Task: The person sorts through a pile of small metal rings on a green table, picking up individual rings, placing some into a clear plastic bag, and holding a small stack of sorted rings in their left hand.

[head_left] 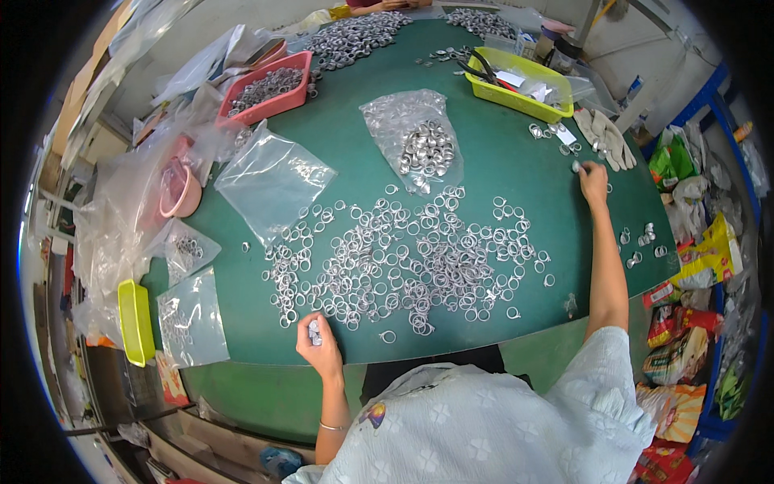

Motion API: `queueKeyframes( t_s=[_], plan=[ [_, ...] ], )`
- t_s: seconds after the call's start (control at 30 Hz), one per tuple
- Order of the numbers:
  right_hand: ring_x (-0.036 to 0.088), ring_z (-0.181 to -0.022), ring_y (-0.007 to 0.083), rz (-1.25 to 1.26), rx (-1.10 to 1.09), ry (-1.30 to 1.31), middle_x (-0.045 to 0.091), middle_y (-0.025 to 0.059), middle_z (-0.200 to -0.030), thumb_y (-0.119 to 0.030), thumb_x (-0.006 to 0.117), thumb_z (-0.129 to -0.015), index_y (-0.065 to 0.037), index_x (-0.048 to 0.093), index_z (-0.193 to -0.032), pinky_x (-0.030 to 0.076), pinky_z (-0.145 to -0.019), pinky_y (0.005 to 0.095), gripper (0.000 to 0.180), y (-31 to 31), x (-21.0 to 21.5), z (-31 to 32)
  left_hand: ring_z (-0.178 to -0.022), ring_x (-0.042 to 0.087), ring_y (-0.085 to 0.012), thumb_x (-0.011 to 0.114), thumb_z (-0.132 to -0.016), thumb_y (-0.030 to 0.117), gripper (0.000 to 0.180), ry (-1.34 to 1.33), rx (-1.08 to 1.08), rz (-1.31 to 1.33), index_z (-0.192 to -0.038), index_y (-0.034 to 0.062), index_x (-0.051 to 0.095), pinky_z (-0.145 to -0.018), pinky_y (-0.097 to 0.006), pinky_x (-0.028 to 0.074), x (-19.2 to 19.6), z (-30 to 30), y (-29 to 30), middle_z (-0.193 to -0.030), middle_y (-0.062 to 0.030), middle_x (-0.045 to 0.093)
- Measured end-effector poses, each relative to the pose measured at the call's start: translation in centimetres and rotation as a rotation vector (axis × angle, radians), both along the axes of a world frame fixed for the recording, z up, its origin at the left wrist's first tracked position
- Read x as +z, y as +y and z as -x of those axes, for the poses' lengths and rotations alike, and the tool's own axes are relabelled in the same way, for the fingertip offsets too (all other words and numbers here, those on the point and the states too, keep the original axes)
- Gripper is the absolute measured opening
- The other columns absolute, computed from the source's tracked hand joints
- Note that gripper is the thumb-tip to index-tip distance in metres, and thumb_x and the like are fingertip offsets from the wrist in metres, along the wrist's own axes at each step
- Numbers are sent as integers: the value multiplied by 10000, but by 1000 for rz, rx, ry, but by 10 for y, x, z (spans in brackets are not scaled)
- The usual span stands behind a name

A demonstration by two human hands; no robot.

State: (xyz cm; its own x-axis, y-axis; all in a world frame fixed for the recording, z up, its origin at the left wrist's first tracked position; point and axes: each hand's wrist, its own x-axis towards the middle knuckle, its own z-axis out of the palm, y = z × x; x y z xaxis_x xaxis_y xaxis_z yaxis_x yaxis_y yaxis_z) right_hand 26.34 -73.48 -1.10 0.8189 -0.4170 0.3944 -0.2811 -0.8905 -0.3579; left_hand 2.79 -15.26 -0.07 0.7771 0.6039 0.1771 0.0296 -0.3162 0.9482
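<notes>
My left hand (pixel 320 348) is at the table's near edge, its fingers curled around a few small silver metal pieces (pixel 315 331). My right arm reaches out to the far right, where my right hand (pixel 594 184) pinches a small silver piece (pixel 576 166) at its fingertips. Between the hands, a wide spread of silver metal rings (pixel 451 262), some with a small tab, covers the middle of the green table (pixel 500 153). Beyond the rings lies a clear plastic bag (pixel 387 113) with shiny round metal parts (pixel 427 149) in it.
A pink basket (pixel 302 85) of metal parts stands at the back left, and a yellow-green basket (pixel 524 103) with black-handled pliers (pixel 484 71) at the back right. Gloves (pixel 605 139) lie near the right edge, an empty-looking plastic bag (pixel 274 181) on the left. A person sits at the far end.
</notes>
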Motion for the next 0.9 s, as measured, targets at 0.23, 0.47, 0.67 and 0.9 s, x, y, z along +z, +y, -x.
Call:
queueKeyframes(
  t_s=[0.23,0.47,0.67,0.9],
  plan=[
    [498,-1031,338,-9,177,-86,554,168,-1076,-122,623,-815,-33,620,-1018,401,-902,410,221,67,23,50,-449,394,-21,587,-889,80,60,-93,0,-154,-873,23,587,-392,-188,294,-31,-2,17,-568,48,466],
    [550,-1049,304,-431,1029,266,591,145,-1063,-82,638,-801,-6,607,-1033,413,-931,352,246,217,78,120,-449,394,-42,578,-906,139,146,-194,59,388,-930,-5,579,-383,-194,303,1,-1,13,-636,-5,500],
    [577,-1002,302,-636,1229,311,604,151,-1055,-35,627,-799,15,620,-1014,432,-890,345,221,290,88,194,-703,559,-155,535,-918,202,270,-534,-165,1717,-1127,32,527,-467,-208,465,12,37,30,-945,-163,560],
    [587,-965,288,-646,1327,276,615,145,-1018,-20,611,-806,19,622,-994,436,-867,329,192,326,73,226,-1334,287,-366,349,-970,293,392,-737,-250,1850,-1279,69,439,-1086,-510,247,54,88,-20,-1425,-185,340]
  ],
)
